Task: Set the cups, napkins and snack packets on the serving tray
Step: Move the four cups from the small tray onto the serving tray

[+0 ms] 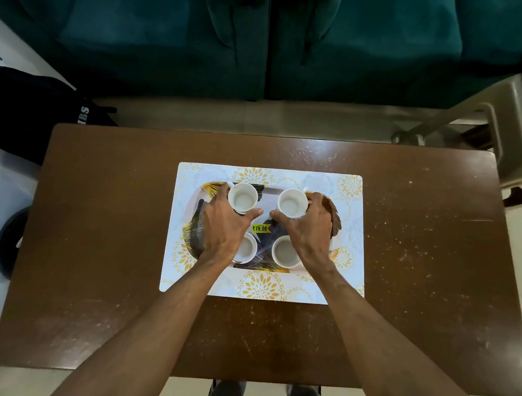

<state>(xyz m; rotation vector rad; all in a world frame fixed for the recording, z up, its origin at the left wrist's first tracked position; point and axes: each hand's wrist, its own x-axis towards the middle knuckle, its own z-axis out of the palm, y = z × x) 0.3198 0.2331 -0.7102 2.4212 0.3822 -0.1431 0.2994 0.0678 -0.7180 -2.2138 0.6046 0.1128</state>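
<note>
- Four cups (285,251) stand on the serving tray (335,217).
- The left hand (220,224) grips the far left cup (242,198), the right hand (308,227) the far right cup (293,201).
- No napkins or snack packets are visible; I judge these remain.

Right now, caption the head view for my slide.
Left grip holds far left cup, right grip far right cup, on the tray, plus two near cups.

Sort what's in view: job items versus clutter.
Job:
serving tray
far-left cup, gripped by the left hand
far-right cup, gripped by the right hand
near-left cup and near-right cup, on the tray
No napkins or snack packets visible.

Lying about:
placemat under the tray
table
price sticker
green sofa
black bag
plastic chair
</note>
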